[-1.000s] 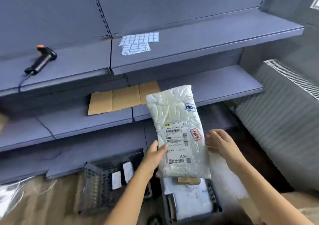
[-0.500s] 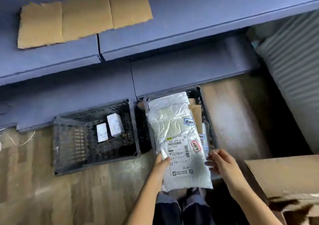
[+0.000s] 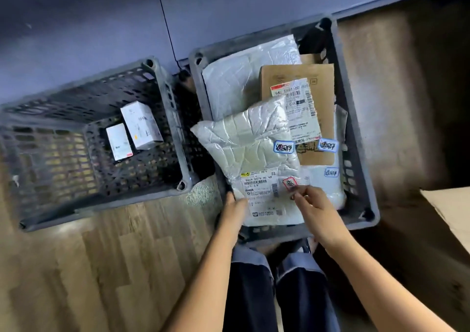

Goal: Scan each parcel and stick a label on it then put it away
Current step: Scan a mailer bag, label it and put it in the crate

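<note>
The left hand (image 3: pixel 235 210) is pinching the white mailer bag's (image 3: pixel 254 148) near edge, likely laying it into the grey crate (image 3: pixel 356 138) ahead; the right hand (image 3: pixel 316 213) is touching it, grip unclear.

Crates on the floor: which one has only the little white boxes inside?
The left crate. It holds just two small white boxes, while the right crate is piled with plastic-bag parcels and a brown cardboard parcel.

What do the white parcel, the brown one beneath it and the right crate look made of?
White parcel: thin glossy plastic film, crinkled with sheen. Brown parcel: matte cardboard or kraft paper, unclear which. Right crate: dull grey moulded plastic, judging by perforated walls.
</note>
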`<state>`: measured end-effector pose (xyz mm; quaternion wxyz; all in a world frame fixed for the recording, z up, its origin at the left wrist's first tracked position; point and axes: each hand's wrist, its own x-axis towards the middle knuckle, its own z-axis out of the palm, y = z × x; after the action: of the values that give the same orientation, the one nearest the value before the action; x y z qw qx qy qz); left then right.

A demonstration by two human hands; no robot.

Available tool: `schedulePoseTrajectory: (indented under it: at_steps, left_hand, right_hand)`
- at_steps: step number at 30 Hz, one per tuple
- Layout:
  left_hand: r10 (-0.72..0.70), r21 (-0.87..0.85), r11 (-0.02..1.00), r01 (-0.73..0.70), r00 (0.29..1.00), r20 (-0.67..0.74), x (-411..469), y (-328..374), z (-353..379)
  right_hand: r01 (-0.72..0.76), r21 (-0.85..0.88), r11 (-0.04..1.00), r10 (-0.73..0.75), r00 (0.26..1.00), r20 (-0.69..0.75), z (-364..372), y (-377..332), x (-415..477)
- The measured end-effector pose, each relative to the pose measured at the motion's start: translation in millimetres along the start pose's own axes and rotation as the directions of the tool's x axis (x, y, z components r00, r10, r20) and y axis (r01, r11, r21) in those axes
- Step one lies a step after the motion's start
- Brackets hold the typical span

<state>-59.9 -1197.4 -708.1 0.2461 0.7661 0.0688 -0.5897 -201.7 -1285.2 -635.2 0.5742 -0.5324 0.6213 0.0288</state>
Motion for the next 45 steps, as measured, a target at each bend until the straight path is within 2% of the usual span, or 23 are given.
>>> schedulePoseTrajectory:
  at_steps: [1, 3, 4, 7, 9, 13, 18, 20, 24, 27, 30, 36, 37, 41, 43, 45]
  left_hand:
    - [0.0, 0.066, 0.998, 0.002, 1.0, -0.023, 1.8, -0.3, 1.6]
    - [0.104, 0.169, 0.982, -0.084, 0.989, -0.11, -0.6, 2.6, 7.0]
    - [0.192, 0.196, 0.968, -0.155, 0.964, -0.182, -3.3, 4.2, 9.7]
    - [0.404, 0.263, 0.909, -0.323, 0.835, -0.374, -19.8, 15.6, 13.8]
    - [0.443, 0.287, 0.89, -0.355, 0.822, -0.357, -28.3, 22.2, 12.9]
    - [0.367, 0.327, 0.898, -0.295, 0.912, -0.185, -32.8, 27.3, 1.6]
    - [0.26, 0.324, 0.925, -0.198, 0.953, -0.159, -59.3, 31.9, -35.7]
    - [0.227, 0.342, 0.923, -0.178, 0.968, -0.108, -75.0, 40.0, -54.3]
    - [0.22, 0.379, 0.905, -0.192, 0.975, -0.031, -104.7, 69.2, -105.2]
    - [0.268, 0.4, 0.889, -0.224, 0.962, -0.057, -129.6, 88.0, -143.8]
    - [0.294, 0.347, 0.904, -0.251, 0.953, -0.077, -157.0, 91.7, -182.9]
    - [0.194, 0.34, 0.928, -0.151, 0.976, -0.096, -167.7, 57.9, -261.8]
    - [0.164, 0.337, 0.934, -0.122, 0.982, -0.097, -162.8, 54.7, -274.6]
    - [0.202, 0.457, 0.877, -0.148, 0.977, -0.072, -127.0, 57.3, -336.0]
    - [0.209, 0.445, 0.877, -0.183, 0.978, -0.01, -108.7, 57.9, -365.6]
    - [0.194, 0.412, 0.89, -0.195, 0.98, 0.044, -99.4, 55.7, -391.2]
  right_hand:
    - [0.002, -0.013, 1.0, -0.002, 1.0, 0.006, 6.0, 0.7, 3.6]
    - [0.021, -0.045, 0.999, -0.02, 1.0, 0.02, 15.5, -0.3, 7.9]
    - [0.03, -0.064, 0.997, -0.028, 0.999, 0.029, 18.8, -2.0, 8.7]
    - [0.035, -0.084, 0.996, -0.031, 0.999, 0.043, 25.0, -5.0, 8.6]
    - [0.015, -0.099, 0.995, -0.009, 0.998, 0.061, 26.1, -7.1, 6.3]
    - [-0.041, -0.075, 0.996, 0.048, 0.994, 0.094, 27.4, -13.0, -2.2]
    - [-0.109, -0.004, 0.994, 0.109, 0.985, 0.131, 28.4, -36.7, -37.7]
    - [-0.121, 0.035, 0.992, 0.114, 0.983, 0.146, 29.2, -53.5, -53.8]
    - [-0.075, 0.061, 0.995, 0.065, 0.986, 0.155, 34.9, -108.3, -70.5]
    - [-0.006, 0.043, 0.999, 0.0, 0.989, 0.148, 44.1, -152.1, -80.2]
    - [0.046, 0.095, 0.994, -0.062, 0.982, 0.176, 63.8, -193.0, -97.9]
    - [0.071, 0.116, 0.991, -0.1, 0.958, 0.269, 140.2, -243.4, -128.0]
    - [0.051, 0.126, 0.991, -0.082, 0.962, 0.259, 154.1, -247.3, -127.3]
    - [-0.031, 0.161, 0.986, 0.005, 0.987, 0.161, 220.0, -259.5, -110.2]
    - [-0.072, 0.133, 0.989, 0.057, 0.991, 0.118, 259.6, -263.7, -103.8]
    - [-0.114, 0.106, 0.988, 0.098, 0.985, 0.141, 294.0, -266.9, -106.9]
